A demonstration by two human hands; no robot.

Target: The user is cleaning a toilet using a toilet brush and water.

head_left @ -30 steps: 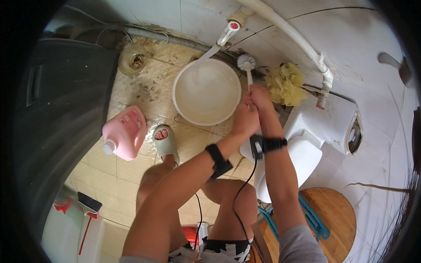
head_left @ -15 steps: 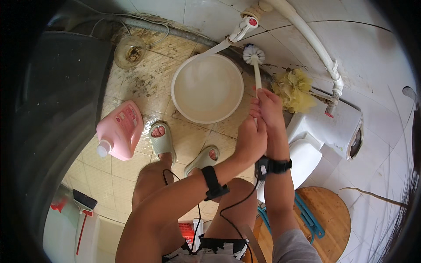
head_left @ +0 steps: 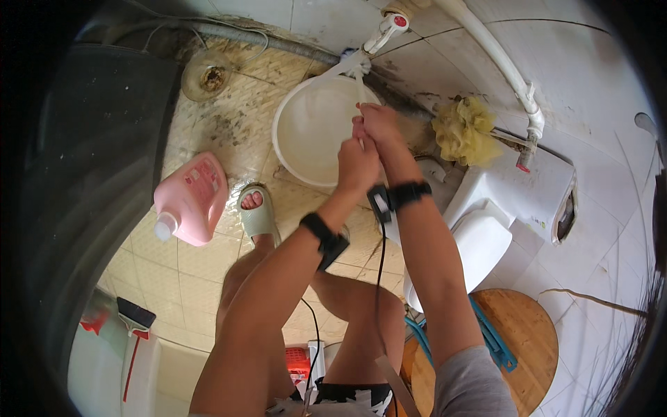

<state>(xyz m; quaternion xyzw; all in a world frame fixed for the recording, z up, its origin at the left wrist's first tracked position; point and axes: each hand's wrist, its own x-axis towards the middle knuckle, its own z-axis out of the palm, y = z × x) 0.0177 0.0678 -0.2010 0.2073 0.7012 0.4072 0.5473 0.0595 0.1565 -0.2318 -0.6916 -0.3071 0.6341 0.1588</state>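
Observation:
My left hand and my right hand are both closed round the pale handle of a toilet brush, the right one nearer the bristles. The brush's white round head is beside the tap and partly covered by its spout. Below the brush and my hands stands a round white basin holding cloudy water. From the white tap with a red-marked knob, a pale spout or stream slants down toward the basin. The lower end of the handle is hidden by my fingers.
Left of my feet a pink jug stands on the wet tiles near a floor drain. To the right are a yellow bath puff, a white toilet and a round wooden board. Dark cables hang from my wrist straps.
Both hands have moved left with the toilet brush, from right of the basin to over its right side. The brush head has shifted up and left, to behind the spout.

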